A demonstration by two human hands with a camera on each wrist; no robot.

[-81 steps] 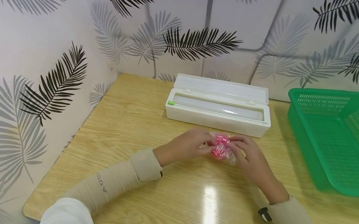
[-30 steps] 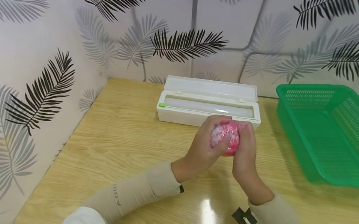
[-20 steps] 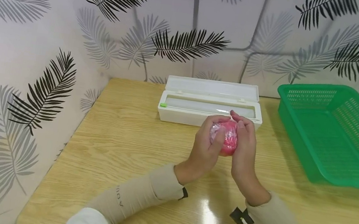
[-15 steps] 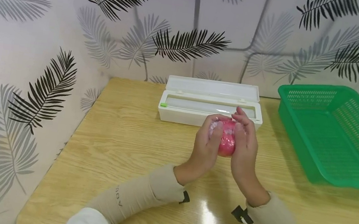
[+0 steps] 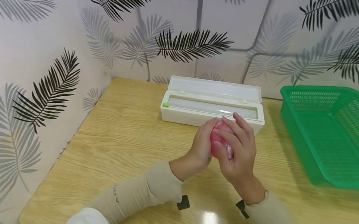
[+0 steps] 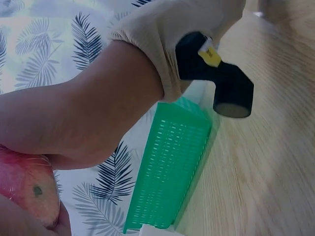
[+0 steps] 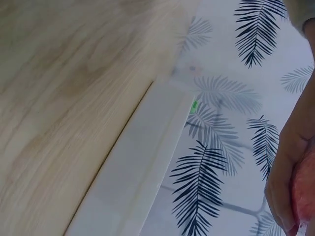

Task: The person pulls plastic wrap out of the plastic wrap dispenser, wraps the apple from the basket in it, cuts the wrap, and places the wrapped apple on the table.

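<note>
A round pink-red fruit, perhaps an apple, is wrapped in shiny clear film and held up over the table between both hands. My left hand cups its left side. From the right, my right hand holds it with curved fingers over the top and the thumb across the front. In the left wrist view, the fruit shows a yellowish end with a dark green spot. Only an edge of the fruit appears in the right wrist view. Behind the hands stands a white cling film dispenser, its lid raised.
A green slide cutter sits at the dispenser's left end. To the right, a green plastic basket stands on the wooden table. A leaf-patterned wall covering rises behind the table and along its left side.
Both hands have lifted the wrapped fruit from the tabletop. Since half a second ago, the fruit has turned, and my right hand's fingers have moved over its top and front.
</note>
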